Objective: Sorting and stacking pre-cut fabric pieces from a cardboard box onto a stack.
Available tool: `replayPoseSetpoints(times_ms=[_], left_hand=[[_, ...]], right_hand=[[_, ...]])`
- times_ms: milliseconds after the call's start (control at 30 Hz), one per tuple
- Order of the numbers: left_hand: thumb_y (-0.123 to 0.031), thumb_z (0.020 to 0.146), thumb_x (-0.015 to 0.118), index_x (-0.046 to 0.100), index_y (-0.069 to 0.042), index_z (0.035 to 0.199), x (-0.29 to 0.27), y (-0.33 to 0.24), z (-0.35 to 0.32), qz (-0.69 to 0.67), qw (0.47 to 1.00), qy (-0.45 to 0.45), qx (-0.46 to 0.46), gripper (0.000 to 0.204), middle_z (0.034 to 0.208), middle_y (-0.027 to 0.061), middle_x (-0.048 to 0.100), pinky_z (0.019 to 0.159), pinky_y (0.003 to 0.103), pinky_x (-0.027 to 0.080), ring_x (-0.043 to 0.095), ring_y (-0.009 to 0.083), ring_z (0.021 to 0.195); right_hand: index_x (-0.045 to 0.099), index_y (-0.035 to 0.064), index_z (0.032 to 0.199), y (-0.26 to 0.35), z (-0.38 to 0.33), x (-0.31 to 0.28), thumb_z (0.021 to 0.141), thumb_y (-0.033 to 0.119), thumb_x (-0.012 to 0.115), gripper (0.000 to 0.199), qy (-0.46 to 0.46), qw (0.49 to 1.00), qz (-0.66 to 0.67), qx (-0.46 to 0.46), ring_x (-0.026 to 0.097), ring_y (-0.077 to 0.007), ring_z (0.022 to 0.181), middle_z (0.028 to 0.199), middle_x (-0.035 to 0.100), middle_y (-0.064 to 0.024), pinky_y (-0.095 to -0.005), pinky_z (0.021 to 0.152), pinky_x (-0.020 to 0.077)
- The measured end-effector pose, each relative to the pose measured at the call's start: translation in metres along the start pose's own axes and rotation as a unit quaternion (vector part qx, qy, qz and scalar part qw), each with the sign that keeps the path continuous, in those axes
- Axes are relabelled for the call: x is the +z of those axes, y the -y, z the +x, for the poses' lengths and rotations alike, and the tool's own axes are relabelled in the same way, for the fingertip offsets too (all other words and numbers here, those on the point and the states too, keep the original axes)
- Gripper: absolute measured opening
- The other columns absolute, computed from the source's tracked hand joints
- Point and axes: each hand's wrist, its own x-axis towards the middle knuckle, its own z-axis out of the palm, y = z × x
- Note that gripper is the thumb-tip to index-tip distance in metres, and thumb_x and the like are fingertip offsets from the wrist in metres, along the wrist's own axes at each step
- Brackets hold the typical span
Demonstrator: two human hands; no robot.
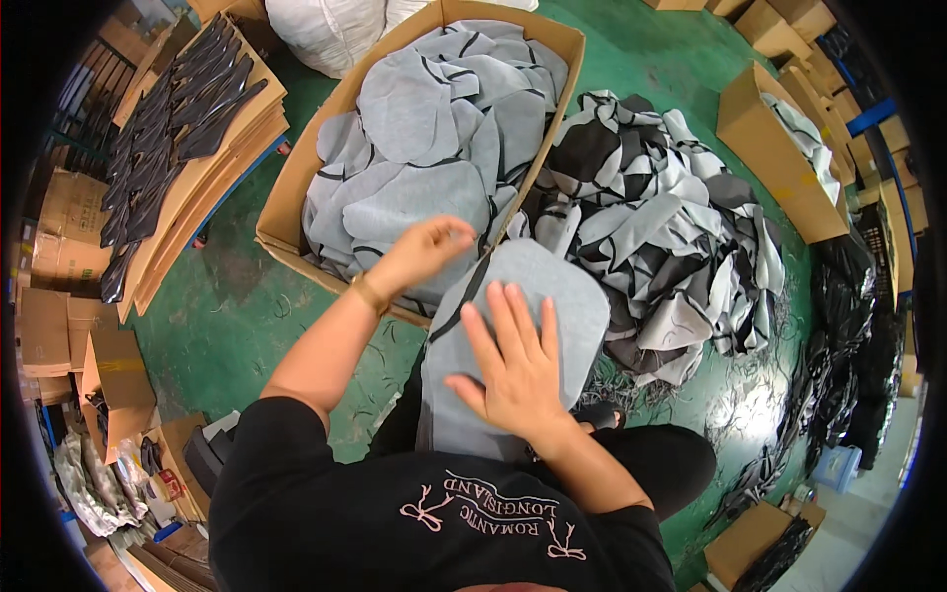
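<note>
Right hand (515, 380) lies spread on grey panel (574, 296), where even pressure should keep it flat; left hand (426, 253) curls by right edge of carton (558, 41), pinch unclear.

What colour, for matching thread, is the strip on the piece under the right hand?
Black strip; clearest in the head view.
</note>
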Motion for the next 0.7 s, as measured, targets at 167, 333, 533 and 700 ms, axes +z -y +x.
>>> replayPoseSetpoints(times_ms=[167,333,533,700], left_hand=[[-0.030,0.089,0.062,0.057,-0.006,0.092,-0.070,0.116,0.127,-0.316,0.876,-0.356,-0.074,0.025,0.070,0.0022,0.054,0.050,0.027,0.049,0.055,0.0143,0.057],[-0.032,0.088,0.063,0.052,-0.009,0.080,-0.105,0.132,0.186,-0.452,0.815,-0.325,-0.165,0.027,0.069,0.0033,0.054,0.050,0.026,0.048,0.054,0.0148,0.057],[-0.027,0.088,0.063,0.050,-0.010,0.077,-0.115,0.108,0.174,-0.479,0.806,-0.328,-0.112,0.024,0.066,0.0017,0.051,0.044,0.024,0.036,0.044,0.0114,0.051],[-0.020,0.088,0.061,0.055,-0.011,0.099,-0.127,0.105,0.054,-0.576,0.803,-0.155,0.016,0.015,0.089,0.0021,0.061,0.055,0.026,0.045,0.058,0.0135,0.072]], right_hand=[[0.050,0.0117,0.132,0.003,0.006,0.004,0.077,0.048,0.061,0.067,-0.012,1.000,0.025,0.009,0.035,-0.0327,0.133,0.141,0.038,-0.0196,-0.0553,0.108,0.0175],[0.051,0.0114,0.131,-0.006,0.007,0.005,0.079,0.048,0.059,0.064,-0.018,0.999,0.025,0.028,0.038,-0.0329,0.130,0.139,0.042,-0.0197,-0.0548,0.107,0.0182],[0.050,0.0114,0.131,-0.005,0.009,0.005,0.080,0.048,0.058,0.064,-0.014,0.999,0.020,0.033,0.039,-0.0326,0.130,0.139,0.042,-0.0196,-0.0545,0.108,0.0178],[0.050,0.0101,0.132,0.000,0.008,0.006,0.078,0.047,0.061,0.066,-0.025,0.999,0.012,0.027,0.037,-0.0325,0.131,0.140,0.040,-0.0201,-0.0539,0.108,0.0183]])
